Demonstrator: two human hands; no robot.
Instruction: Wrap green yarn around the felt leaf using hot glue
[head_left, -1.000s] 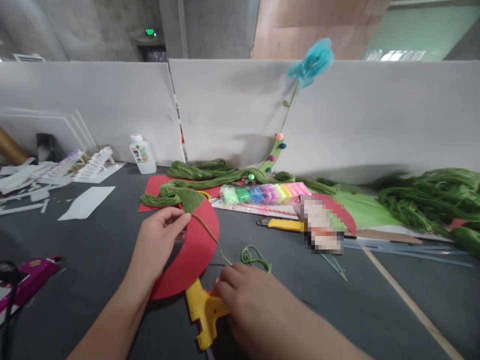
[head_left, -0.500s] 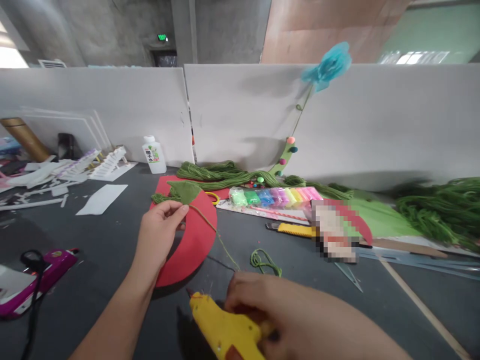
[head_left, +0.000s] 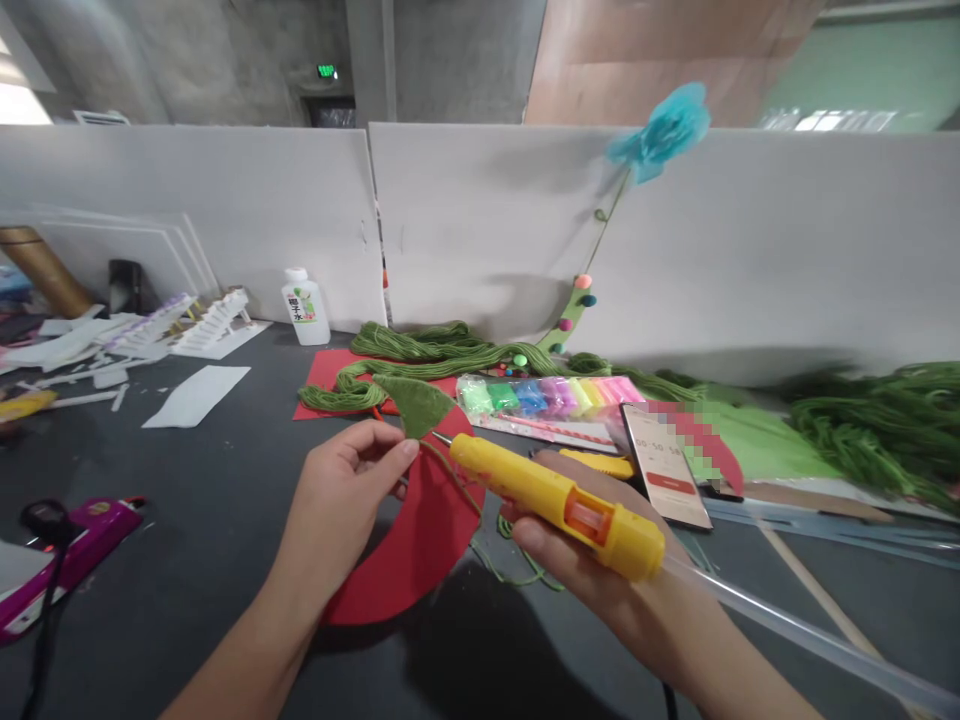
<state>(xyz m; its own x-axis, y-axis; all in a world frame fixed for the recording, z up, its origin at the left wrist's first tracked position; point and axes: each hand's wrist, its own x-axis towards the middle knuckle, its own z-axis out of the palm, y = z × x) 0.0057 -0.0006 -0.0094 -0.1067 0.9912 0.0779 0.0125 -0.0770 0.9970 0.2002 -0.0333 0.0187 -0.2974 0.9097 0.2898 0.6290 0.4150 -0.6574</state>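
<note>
My left hand pinches a red crescent-shaped piece near its upper end, thumb in front, holding it above the table. Green yarn covers the tip of that crescent, and a loose strand trails from the thumb down to the tabletop. In my right hand is a yellow hot glue gun, a clear glue stick sticking out of its back. Its metal nozzle points left and sits at the edge of the yarn-covered part, close to my left thumb; whether it touches cannot be made out.
Green yarn hanks, packs of coloured clay, a yellow cutter and a phone lie behind my hands. A white bottle stands by the partition. At left are a magenta tool and white paper.
My right hand has raised the glue gun from the front of the table up to the crescent. My left hand has shifted a little right with the crescent.
</note>
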